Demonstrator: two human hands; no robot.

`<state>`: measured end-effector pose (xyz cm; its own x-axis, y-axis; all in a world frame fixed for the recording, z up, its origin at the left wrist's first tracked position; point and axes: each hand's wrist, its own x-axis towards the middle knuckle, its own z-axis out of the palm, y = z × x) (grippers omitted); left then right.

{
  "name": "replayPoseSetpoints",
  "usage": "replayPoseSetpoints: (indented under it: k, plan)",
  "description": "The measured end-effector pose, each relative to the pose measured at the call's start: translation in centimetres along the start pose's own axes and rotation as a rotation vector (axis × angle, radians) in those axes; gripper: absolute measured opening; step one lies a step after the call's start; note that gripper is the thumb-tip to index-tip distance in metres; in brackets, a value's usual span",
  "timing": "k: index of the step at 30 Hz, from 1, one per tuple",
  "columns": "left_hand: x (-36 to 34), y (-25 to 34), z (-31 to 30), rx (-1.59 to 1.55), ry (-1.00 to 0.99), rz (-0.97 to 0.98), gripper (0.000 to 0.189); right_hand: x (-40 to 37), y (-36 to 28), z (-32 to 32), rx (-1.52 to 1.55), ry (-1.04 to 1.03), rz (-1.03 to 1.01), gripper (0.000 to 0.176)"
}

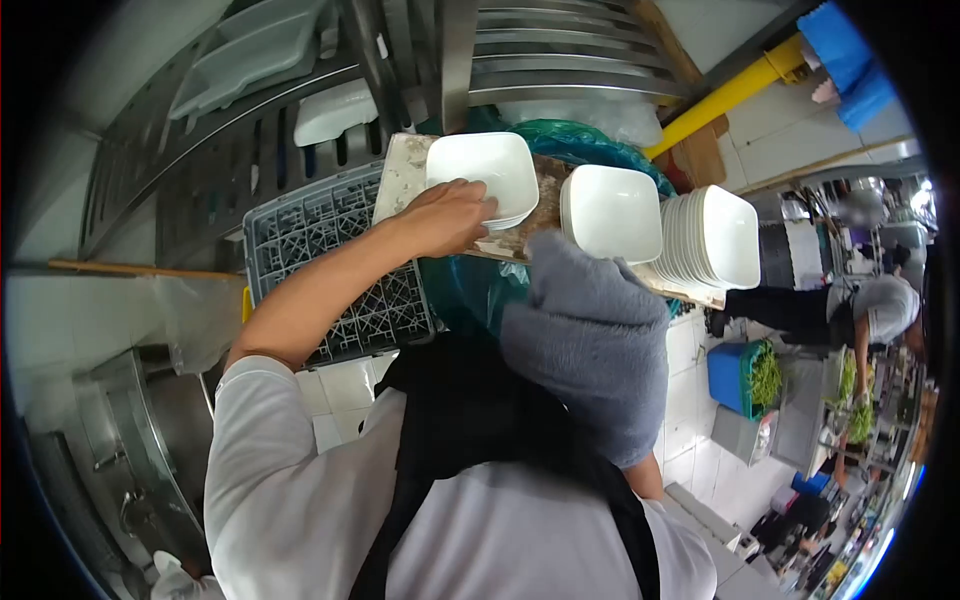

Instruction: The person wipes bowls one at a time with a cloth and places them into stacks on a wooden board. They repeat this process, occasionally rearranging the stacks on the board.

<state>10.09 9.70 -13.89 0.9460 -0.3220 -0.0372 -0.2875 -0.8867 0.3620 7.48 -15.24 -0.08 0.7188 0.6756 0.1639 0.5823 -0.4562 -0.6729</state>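
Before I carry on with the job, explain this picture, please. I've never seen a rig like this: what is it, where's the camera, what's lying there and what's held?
There is no machine: a person works with bare hands. The single picture comes from a camera on their head, looking forward and down, so their chest is at the bottom.

The left hand reaches over the near rim of the left white bowls; whether it grips them is unclear. A grey cloth hides the right hand.

On the worn board are also the middle white bowls and, at the right, a longer nested row. A grey divided crate sits left of it.
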Motion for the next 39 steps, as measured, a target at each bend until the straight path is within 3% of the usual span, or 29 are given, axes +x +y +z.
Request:
replayPoseSetpoints:
  k: [4, 6, 7, 8, 10, 11, 13, 14, 16, 18, 20, 22, 24, 25, 27, 29, 31, 32, 33, 34, 35, 36, 37, 39]
  plan:
    - [-0.2, -0.3, -1.2, -0.098, -0.038, 0.05, 0.039, 1.0, -1.9, 0.8, -0.397, 0.18, 0.122, 0.061]
    - [-0.5, -0.4, -2.5, -0.377, 0.062, 0.144, 0.036, 2.0, -2.6, 1.1, -0.57, 0.259, 0.239, 0.06]
    - [0.0, -0.8, -1.2, -0.464, 0.321, 0.172, 0.03, 2.7, -2.9, 1.4, -0.643, 0.289, 0.32, 0.06]
    - [0.1, -1.4, -0.4, -0.469, 0.312, 0.204, 0.03, 3.3, -3.5, 1.6, -0.707, 0.321, 0.409, 0.06]
    - [-1.9, 1.1, -2.9, -1.034, 0.255, -0.123, 0.028, 4.6, -5.3, 2.4, -0.806, 0.373, 0.613, 0.059]
    - [-2.3, 2.3, -3.1, -1.123, 0.373, -0.148, 0.026, 5.3, -6.2, 2.8, -0.839, 0.392, 0.719, 0.059]
    - [-3.6, 3.9, -3.3, -1.173, 0.347, -0.167, 0.025, 6.9, -7.4, 4.1, -0.883, 0.421, 0.9, 0.059]
    - [-4.3, 4.7, -3.3, -1.219, 0.336, -0.21, 0.025, 7.3, -7.4, 4.7, -0.885, 0.455, 0.848, 0.059]
    - [-5.6, 6.0, -3.4, -0.975, 0.557, 0.216, 0.022, 8.0, -5.8, 5.5, -0.851, 0.528, 0.653, 0.06]
    - [-7.0, 6.2, -3.8, -1.067, 0.468, 0.234, 0.019, 8.2, -3.7, 5.8, -0.756, 0.561, 0.428, 0.06]
    - [-8.1, 6.4, -4.9, -1.023, 0.264, 0.1, 0.018, 8.6, -1.6, 6.0, -0.62, 0.569, 0.24, 0.061]
    - [-8.8, 6.1, -4.1, -1.059, 0.277, 0.147, 0.02, 8.4, 0.3, 6.1, -0.442, 0.567, 0.043, 0.061]
    - [-8.7, 5.7, -2.5, -1.573, 0.443, 0.124, 0.024, 7.5, 1.0, 6.5, -0.284, 0.571, -0.106, 0.062]
    - [-8.4, 5.0, -2.0, -1.83, 0.461, 0.256, 0.03, 6.8, 1.0, 6.7, -0.22, 0.574, -0.166, 0.062]
    - [-8.2, 3.5, -1.7, -2.056, 0.451, 0.32, 0.042, 5.9, 1.1, 7.1, -0.132, 0.587, -0.26, 0.062]
    - [-8.1, 3.4, -1.1, -2.098, 0.468, 0.29, 0.048, 4.9, 1.3, 6.5, -0.092, 0.591, -0.288, 0.063]
    - [-7.3, 3.7, -0.8, -1.783, 0.636, -0.073, 0.054, 3.9, 1.1, 4.9, -0.109, 0.531, -0.203, 0.062]
    - [-7.5, 4.4, -0.9, -1.555, 0.616, -0.277, 0.056, 3.6, 0.9, 4.1, -0.128, 0.471, -0.12, 0.061]
    - [-7.7, 5.5, -1.5, -1.59, 0.574, -0.365, 0.055, 3.6, 0.4, 4.3, -0.484, 0.436, 0.132, 0.051]
    - [-7.9, 6.6, -2.0, -1.624, 0.528, -0.457, 0.053, 3.6, -0.4, 4.4, -0.477, 0.422, 0.13, 0.051]
    - [-7.8, 7.4, -2.5, -1.625, 0.536, -0.468, 0.053, 3.7, -1.2, 4.3, -0.271, 0.527, 0.229, 0.054]
    - [-7.7, 8.0, -2.9, -1.867, 0.465, -0.385, 0.055, 3.4, -1.6, 4.2, -0.063, 0.627, 0.33, 0.057]
    - [-7.5, 8.6, -2.9, -2.104, 0.388, -0.292, 0.057, 2.8, -1.5, 4.4, -0.112, 0.603, 0.307, 0.059]
    - [-6.5, 8.9, -2.3, -2.027, 0.408, -0.343, 0.057, 1.1, -1.1, 5.4, -0.392, 0.431, 0.073, 0.062]
